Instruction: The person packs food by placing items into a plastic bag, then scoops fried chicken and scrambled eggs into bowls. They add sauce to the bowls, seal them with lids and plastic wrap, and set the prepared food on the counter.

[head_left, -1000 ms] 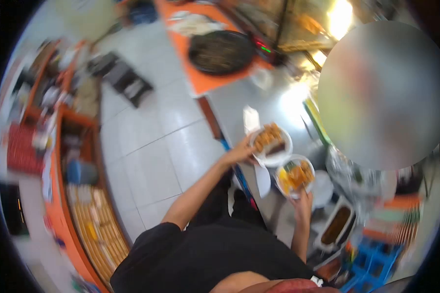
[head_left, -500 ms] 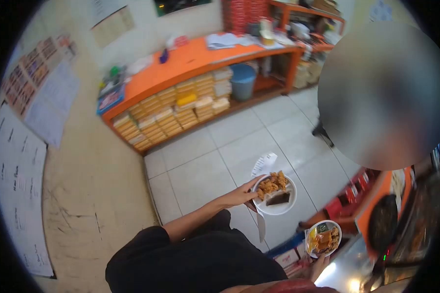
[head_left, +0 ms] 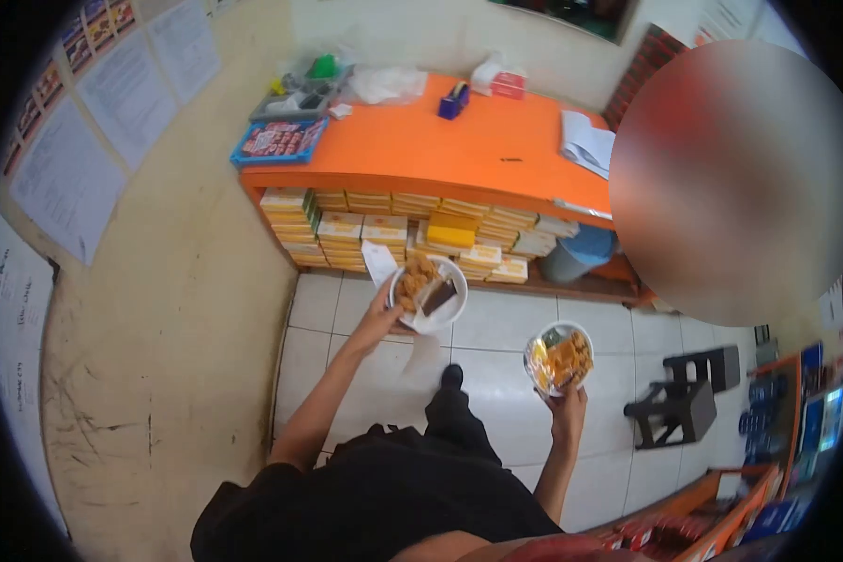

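Observation:
My left hand (head_left: 377, 323) grips a white bowl (head_left: 451, 314) by its near left side. Fried chicken pieces (head_left: 415, 281) and a dark brown sachet (head_left: 438, 296) lie in it, and a white paper slip (head_left: 379, 263) sticks up beside its rim. From below and behind, my right hand (head_left: 566, 412) holds a second white bowl (head_left: 539, 383). This one contains fried pieces (head_left: 578, 352), something orange-brown and a shiny yellow packet (head_left: 539, 358). Both bowls are held apart, above the tiled floor.
Ahead stands an orange counter (head_left: 393, 140) with stacked yellow-white boxes (head_left: 342, 229) beneath. On it are a blue tray (head_left: 276, 140), a tape dispenser (head_left: 453, 100) and papers (head_left: 585, 145). A grey-blue bin (head_left: 576, 255) sits under it. Dark stools (head_left: 674, 412) stand right; a wall (head_left: 187, 309) runs left.
My view has turned right-to-left toward the counter, which now appears closer. My right hand has come forward with its bowl, and both bowls remain held.

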Demonstrator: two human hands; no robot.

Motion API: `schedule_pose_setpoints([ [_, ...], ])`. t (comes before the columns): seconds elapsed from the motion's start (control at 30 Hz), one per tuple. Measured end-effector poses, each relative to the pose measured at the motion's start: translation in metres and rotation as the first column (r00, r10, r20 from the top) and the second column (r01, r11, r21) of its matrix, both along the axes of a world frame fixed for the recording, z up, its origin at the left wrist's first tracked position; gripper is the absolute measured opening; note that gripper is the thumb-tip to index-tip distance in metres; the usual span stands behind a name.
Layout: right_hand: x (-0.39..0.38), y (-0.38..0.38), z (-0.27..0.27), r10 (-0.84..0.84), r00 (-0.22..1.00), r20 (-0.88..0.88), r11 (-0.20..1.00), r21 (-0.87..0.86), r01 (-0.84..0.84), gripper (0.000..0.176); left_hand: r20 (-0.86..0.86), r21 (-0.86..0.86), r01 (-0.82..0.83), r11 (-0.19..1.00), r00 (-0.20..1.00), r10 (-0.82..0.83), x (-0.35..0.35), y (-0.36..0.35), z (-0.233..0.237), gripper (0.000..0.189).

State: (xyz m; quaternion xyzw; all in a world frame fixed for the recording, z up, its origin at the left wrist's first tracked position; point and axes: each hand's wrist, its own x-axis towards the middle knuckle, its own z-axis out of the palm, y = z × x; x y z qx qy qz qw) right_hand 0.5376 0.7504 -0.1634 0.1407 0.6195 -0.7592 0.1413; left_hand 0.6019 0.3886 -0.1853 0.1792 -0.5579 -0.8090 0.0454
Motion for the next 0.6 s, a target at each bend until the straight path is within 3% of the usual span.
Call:
schedule_pose_setpoints([
  [0.13,-0.170,-0.118,-0.023,0.165,0.986,0.005,0.986,0.016,-0.165,0.029,-0.022,0.009,-0.126,0.992,0.992,0.126,-0.110,-0.094,-0.001,0.064],
  [0.27,-0.301,-0.228,-0.044,0.317,0.948,-0.035,0.945,-0.073,-0.319,0.022,-0.098,-0.004,-0.244,0.970,0.965,0.242,-0.210,-0.167,-0.006,0.064],
  [0.4,-0.393,-0.319,-0.078,0.408,0.913,-0.012,0.908,-0.104,-0.407,0.022,-0.095,0.048,-0.198,0.979,0.975,0.202,-0.290,-0.239,-0.034,0.064],
  [0.43,-0.410,-0.337,-0.089,0.376,0.926,0.034,0.926,-0.037,-0.375,0.022,-0.063,0.045,-0.173,0.984,0.982,0.176,-0.308,-0.257,-0.039,0.064],
  [0.47,-0.423,-0.355,-0.091,0.394,0.918,0.036,0.919,-0.030,-0.393,0.022,-0.063,0.052,-0.193,0.980,0.979,0.196,-0.323,-0.274,-0.041,0.064],
  [0.53,-0.435,-0.381,-0.097,0.424,0.905,0.016,0.901,-0.112,-0.420,0.019,0.013,-0.028,-0.056,0.998,0.998,0.056,-0.342,-0.301,-0.049,0.064],
  [0.6,-0.448,-0.398,-0.109,0.386,0.920,0.069,0.922,-0.045,-0.383,0.015,0.026,0.001,-0.045,0.999,0.999,0.045,-0.362,-0.320,-0.057,0.064],
])
